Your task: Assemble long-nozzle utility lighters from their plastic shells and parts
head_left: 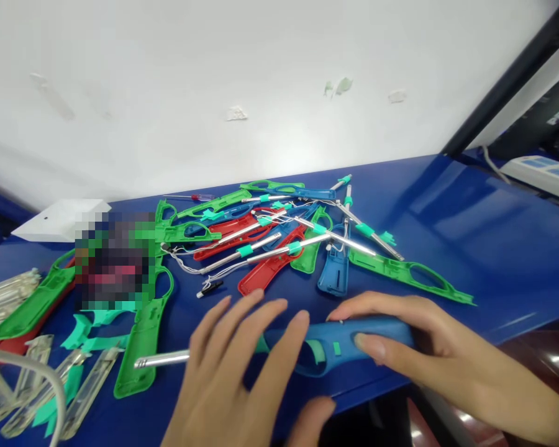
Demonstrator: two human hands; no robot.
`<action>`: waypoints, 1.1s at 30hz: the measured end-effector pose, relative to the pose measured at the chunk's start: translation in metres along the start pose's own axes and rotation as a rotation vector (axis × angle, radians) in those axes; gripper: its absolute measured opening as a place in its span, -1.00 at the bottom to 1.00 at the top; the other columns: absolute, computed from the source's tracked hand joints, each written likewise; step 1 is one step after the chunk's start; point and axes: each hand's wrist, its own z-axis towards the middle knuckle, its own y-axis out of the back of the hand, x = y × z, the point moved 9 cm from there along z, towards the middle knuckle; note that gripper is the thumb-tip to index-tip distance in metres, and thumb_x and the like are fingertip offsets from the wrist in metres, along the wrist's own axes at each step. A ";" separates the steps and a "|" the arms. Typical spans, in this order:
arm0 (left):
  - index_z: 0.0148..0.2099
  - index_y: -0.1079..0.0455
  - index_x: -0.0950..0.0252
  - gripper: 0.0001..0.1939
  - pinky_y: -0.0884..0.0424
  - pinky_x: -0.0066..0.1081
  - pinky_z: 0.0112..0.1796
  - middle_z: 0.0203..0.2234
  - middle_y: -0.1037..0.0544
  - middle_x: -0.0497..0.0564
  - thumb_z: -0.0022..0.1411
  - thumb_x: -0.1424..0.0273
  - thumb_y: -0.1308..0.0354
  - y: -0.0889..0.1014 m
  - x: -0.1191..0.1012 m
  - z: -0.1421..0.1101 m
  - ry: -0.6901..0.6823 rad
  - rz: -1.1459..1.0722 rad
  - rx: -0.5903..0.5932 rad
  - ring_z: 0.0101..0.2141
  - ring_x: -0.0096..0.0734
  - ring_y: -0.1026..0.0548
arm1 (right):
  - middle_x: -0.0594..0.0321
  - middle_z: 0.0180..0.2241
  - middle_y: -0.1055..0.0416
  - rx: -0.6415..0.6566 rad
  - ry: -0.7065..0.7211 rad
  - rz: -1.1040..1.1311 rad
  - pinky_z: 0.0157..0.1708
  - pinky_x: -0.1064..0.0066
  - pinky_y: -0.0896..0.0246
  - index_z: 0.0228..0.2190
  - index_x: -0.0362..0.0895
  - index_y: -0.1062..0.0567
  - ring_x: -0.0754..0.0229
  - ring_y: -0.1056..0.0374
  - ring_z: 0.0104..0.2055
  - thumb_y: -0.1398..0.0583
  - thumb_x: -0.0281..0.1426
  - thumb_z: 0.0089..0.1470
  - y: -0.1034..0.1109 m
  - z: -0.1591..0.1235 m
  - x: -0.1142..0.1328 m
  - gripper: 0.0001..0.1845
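Note:
My right hand (414, 338) is closed around the wider end of a blue plastic handle casing (323, 347), thumb on its near face. The casing has an oval opening with teal tape in it and a small teal patch beside it. From its left side a slim metal tube (163, 359) sticks out over a green casing half (142, 351). My left hand (242, 354) reaches over the tube and the casing's left end with its fingers spread. It hides part of both, and I cannot tell whether it touches them.
Beyond my hands lie red casing halves (265, 267), a long green casing half (410, 273) and taped metal tubes with white wires (270, 251). A screwdriver (202, 197) lies near the wall. Clear plastic pieces (90, 391) and teal tape scraps (107, 341) are at left, near a white cable (51, 379).

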 end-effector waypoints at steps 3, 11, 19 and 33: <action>0.42 -0.37 0.22 -0.61 -0.61 -0.06 0.16 0.11 -0.70 0.04 0.67 0.29 -0.11 -0.021 -0.003 0.003 -0.031 -0.076 0.087 0.09 -0.12 -0.66 | 0.50 0.03 -0.72 -0.008 0.086 -0.084 0.10 0.39 -0.57 0.05 0.40 -0.69 0.13 -0.66 0.08 -0.34 0.06 0.36 0.001 0.001 0.006 -0.72; 0.42 -0.35 0.23 -0.63 -0.69 -0.08 0.04 0.11 -0.67 0.08 0.71 0.33 -0.01 -0.038 -0.008 0.006 0.046 -0.123 0.144 0.06 -0.10 -0.65 | 0.37 0.03 -0.66 -0.172 0.417 -0.533 0.02 0.39 -0.63 0.14 0.29 -0.60 0.19 -0.67 0.01 -0.32 -0.08 0.44 0.004 -0.012 0.031 -0.70; 0.32 -0.52 0.25 -0.46 -0.76 0.06 -0.08 0.01 -0.66 0.13 0.47 0.63 0.06 -0.035 -0.004 0.015 0.047 -0.172 0.241 -0.05 -0.01 -0.68 | 0.31 0.03 -0.56 -0.176 0.448 -0.639 -0.01 0.34 -0.62 0.21 0.32 -0.54 0.17 -0.61 0.03 -0.25 0.03 0.47 0.000 -0.022 0.024 -0.63; -0.01 -0.59 0.10 -0.65 -0.66 -0.33 -0.04 0.01 -0.65 -0.11 0.50 0.67 -0.14 -0.053 0.008 0.036 0.080 -0.458 0.470 -0.07 -0.31 -0.67 | 0.36 -0.02 -0.56 -0.160 0.360 -0.486 -0.03 0.34 -0.60 0.12 0.36 -0.60 0.16 -0.62 -0.02 -0.38 0.03 0.35 0.003 -0.014 0.011 -0.65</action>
